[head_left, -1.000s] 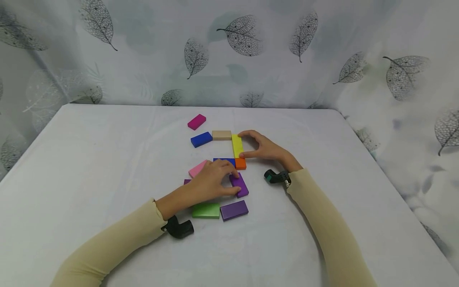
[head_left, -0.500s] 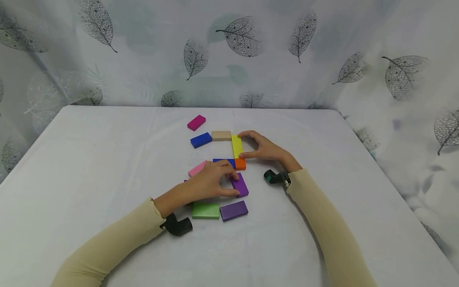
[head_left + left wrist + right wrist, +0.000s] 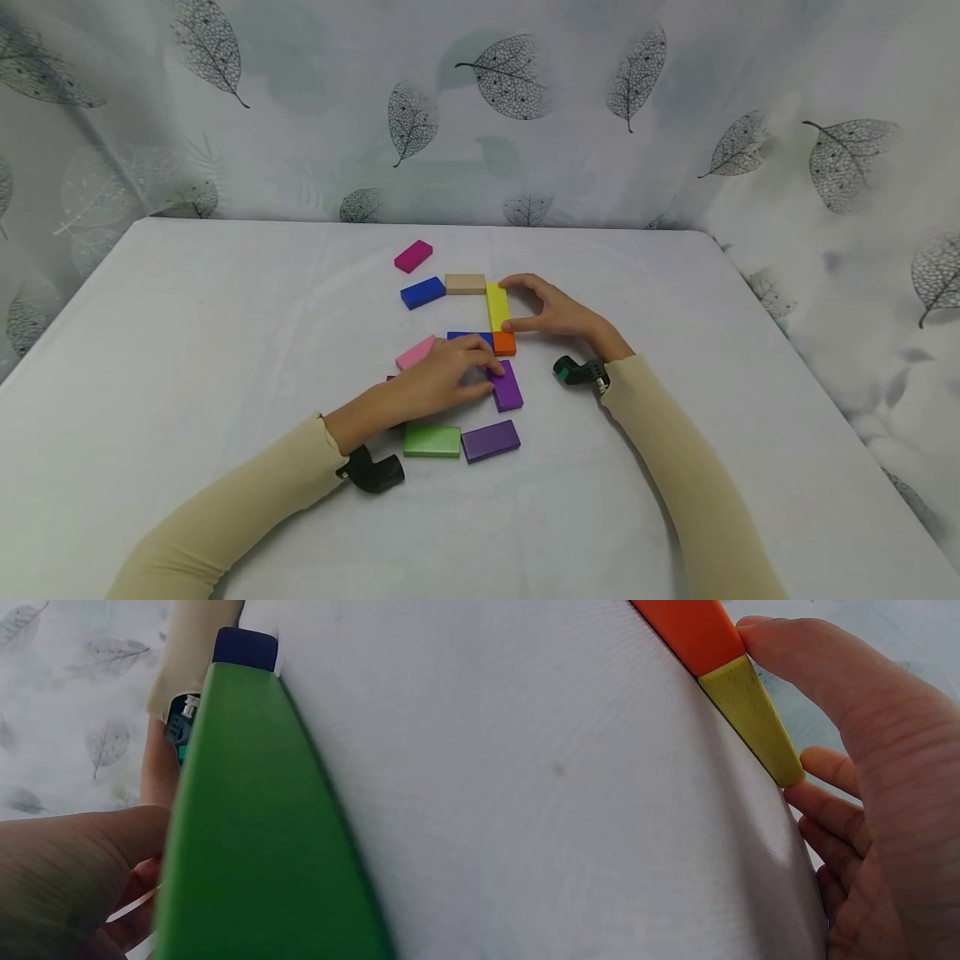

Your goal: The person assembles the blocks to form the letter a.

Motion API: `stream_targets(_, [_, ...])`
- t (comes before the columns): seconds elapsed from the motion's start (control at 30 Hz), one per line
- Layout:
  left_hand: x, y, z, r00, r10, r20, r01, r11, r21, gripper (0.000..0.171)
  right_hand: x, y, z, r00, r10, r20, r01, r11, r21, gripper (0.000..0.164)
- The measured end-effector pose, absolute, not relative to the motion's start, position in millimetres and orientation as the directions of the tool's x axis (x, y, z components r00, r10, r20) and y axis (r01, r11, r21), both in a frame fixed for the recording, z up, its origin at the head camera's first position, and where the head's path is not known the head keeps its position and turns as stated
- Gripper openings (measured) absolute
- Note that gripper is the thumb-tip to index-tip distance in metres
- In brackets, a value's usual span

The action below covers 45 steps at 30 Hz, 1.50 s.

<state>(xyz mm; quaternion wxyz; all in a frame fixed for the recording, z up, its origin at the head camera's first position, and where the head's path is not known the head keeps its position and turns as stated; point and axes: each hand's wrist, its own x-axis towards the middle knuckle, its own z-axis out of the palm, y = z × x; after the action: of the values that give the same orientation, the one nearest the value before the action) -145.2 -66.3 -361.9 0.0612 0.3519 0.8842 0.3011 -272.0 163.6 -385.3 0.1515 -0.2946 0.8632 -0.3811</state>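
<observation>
In the head view, the left hand [image 3: 442, 371] has bent fingers over the upper left corner of a purple block [image 3: 507, 387]; its thumb tip lies at that block's left edge. The right hand [image 3: 558, 308] spans a yellow block [image 3: 497, 307] lengthwise, fingertips at the far end and thumb at the near end. An orange block [image 3: 504, 343] meets the yellow one end on, also seen in the right wrist view. A blue block [image 3: 459, 336] beside the orange one is partly hidden by the left hand. In the left wrist view, a green block [image 3: 247, 825] covers much of the hand.
A tan block [image 3: 465, 284], another blue block [image 3: 423, 292] and a magenta block [image 3: 413, 256] lie farther back. A pink block [image 3: 415, 353] peeks out behind the left hand. Nearer lies a dark purple block [image 3: 491, 441] touching the green one. All rest on the white-covered table [image 3: 225, 333].
The purple block has turned slightly and shifted a little right. The left thumb has drawn back from its near end to its left edge. The right hand stays at the yellow block.
</observation>
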Motion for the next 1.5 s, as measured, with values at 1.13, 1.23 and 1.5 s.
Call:
stream_targets(1.13, [-155.1,-55.4,-356.3,-0.734,0.679,0.031,0.577,0.598,0.556,0.031,-272.5,164.1,-385.8,-0.777,-0.629,-0.03,-0.384,0.511,-0.769,0.067])
stream_targets(1.23, [-155.6,-54.8,-355.7,-0.736,0.677,0.023,0.571,0.601,0.559,0.031,-272.7,164.1,-386.3,-0.776,-0.63,-0.033,-0.384,0.512,-0.768,0.068])
stream_targets(1.5, [-156.4,-54.4,-355.5,-0.735,0.678,0.02,0.573,0.604,0.555,0.033,-272.6,164.4,-387.5,-0.777,-0.629,-0.024,-0.394,0.517,-0.76,0.068])
